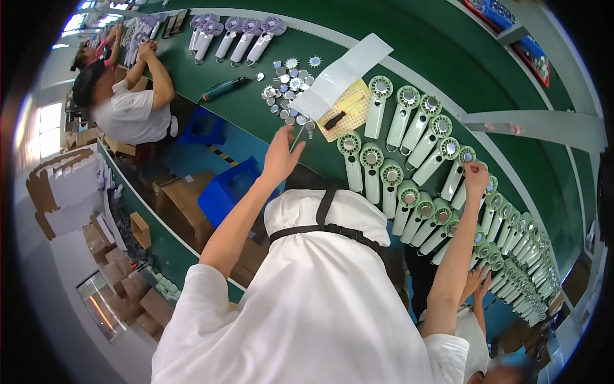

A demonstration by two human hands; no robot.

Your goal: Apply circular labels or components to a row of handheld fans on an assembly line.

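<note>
My left hand is over the near edge of the green table, beside a heap of round silver caps. A thin, light stick-like tool runs between its thumb and fingers; its kind is too small to tell. Stretched out to the right, my right hand has its fingertips pinched together at the round head of a light green handheld fan. Whatever is between those fingertips is hidden. More green fans lie in rows, many with a round disc at the centre of the head.
A white sheet and a yellow dotted sheet bearing a dark-handled screwdriver lie ahead. A power screwdriver and purple fans are farther left. Blue stools stand left; co-workers sit nearby. A metal post crosses the right.
</note>
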